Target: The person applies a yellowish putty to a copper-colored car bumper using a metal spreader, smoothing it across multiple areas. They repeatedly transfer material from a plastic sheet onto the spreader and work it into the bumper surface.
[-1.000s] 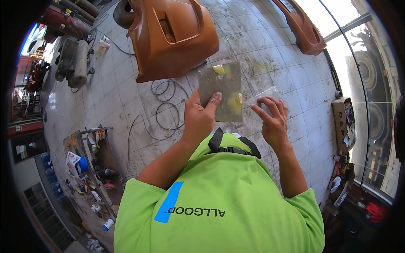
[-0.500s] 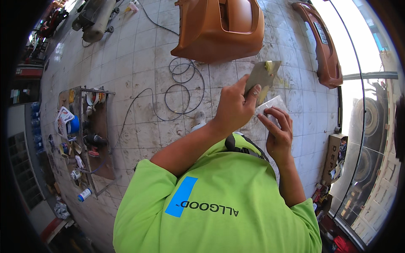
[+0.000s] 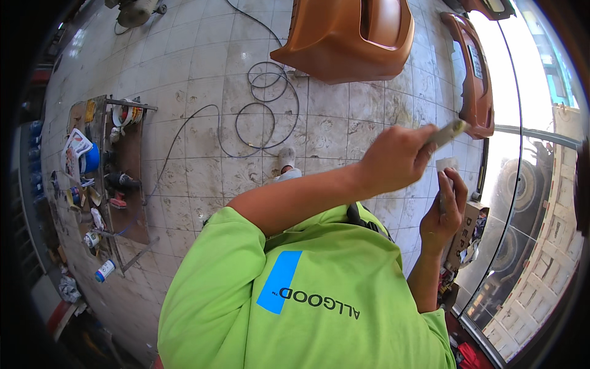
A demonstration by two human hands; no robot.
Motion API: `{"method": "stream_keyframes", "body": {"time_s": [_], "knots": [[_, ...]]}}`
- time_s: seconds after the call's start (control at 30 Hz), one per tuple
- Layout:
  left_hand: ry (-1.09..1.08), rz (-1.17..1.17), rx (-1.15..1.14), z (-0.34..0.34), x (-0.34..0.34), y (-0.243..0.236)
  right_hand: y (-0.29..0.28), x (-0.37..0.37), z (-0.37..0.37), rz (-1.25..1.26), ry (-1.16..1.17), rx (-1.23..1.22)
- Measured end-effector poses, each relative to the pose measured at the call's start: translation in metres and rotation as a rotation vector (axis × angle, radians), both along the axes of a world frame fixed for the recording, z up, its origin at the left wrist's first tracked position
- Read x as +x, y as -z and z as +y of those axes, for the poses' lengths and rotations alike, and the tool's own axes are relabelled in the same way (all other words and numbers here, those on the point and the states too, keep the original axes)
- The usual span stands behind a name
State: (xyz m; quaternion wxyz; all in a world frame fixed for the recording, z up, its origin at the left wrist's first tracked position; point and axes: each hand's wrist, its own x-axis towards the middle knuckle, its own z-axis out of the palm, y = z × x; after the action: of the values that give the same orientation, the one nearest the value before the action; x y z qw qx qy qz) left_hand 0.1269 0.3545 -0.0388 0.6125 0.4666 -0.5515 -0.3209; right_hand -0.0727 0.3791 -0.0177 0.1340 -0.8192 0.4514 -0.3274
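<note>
My left hand (image 3: 393,158) grips a flat metal putty spreader (image 3: 444,136), now seen nearly edge-on. A dab of yellowish putty (image 3: 457,125) clings to the spreader's far end. Just below and to the right, my right hand (image 3: 444,206) pinches a small translucent flat piece (image 3: 447,164), its fingers pointing up. The two tools are close but look apart. What kind of piece the right hand holds is not plain, and its lower part is hidden by the fingers.
Ahead on the tiled floor stands an orange bumper (image 3: 350,52); another orange bumper (image 3: 476,80) leans by the glass front at right. A black hose (image 3: 270,114) lies coiled. To the left is a cart (image 3: 126,178) of supplies. A cardboard box (image 3: 462,237) sits beside the glass.
Both hands have moved right with their tools. The spreader has turned from showing its broad face to nearly edge-on. The view has shifted, with the bumpers now higher and further right.
</note>
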Motion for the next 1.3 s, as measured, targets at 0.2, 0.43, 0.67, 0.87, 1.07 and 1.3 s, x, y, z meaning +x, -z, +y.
{"method": "stream_keyframes", "body": {"time_s": [0.2,0.43,0.67,0.87,1.07,1.3], "knots": [[-0.012,0.203,-0.069,-0.016,0.010,-0.011,0.010,0.005,0.021,0.018,0.007,0.136],[0.167,0.778,0.438,-0.012,-0.014,0.046,0.049,0.014,0.012,-0.099,-0.026,-0.029],[-0.037,0.212,0.654,0.023,0.010,0.155,0.174,-0.050,-0.015,0.165,-0.058,0.334],[-0.206,-0.003,0.640,0.000,0.023,0.376,0.395,0.019,-0.036,0.105,-0.264,0.433],[-0.319,0.260,0.563,-0.038,0.048,0.558,0.553,0.012,-0.059,-0.120,-0.310,0.350],[-0.223,0.860,0.611,-0.035,0.047,0.602,0.672,0.033,-0.118,-0.198,-0.317,0.248]]}}
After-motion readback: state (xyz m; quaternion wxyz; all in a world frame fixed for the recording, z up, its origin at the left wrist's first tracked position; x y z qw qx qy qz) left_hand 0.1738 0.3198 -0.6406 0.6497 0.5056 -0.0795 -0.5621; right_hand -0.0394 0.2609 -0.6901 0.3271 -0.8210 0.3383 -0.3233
